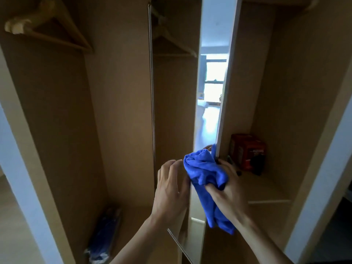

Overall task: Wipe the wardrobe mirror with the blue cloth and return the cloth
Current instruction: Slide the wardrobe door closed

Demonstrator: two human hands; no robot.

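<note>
Inside an open wardrobe, a wooden hanger [49, 25] is hanging at upper left and a blue packet [104, 235] is lying on the floor. At centre, the left hand [171, 191] is resting with loose, straight fingers against the tall mirror [211, 92], steadying its edge. The right hand [228, 191] is clutching the blue cloth [205, 172], pressing it on the mirror's lower part. Wiping is underway, though how much glass is clean is hard to judge. Returning the cloth is yet to come. A red box [247, 151] is sitting on a shelf at right.
</note>
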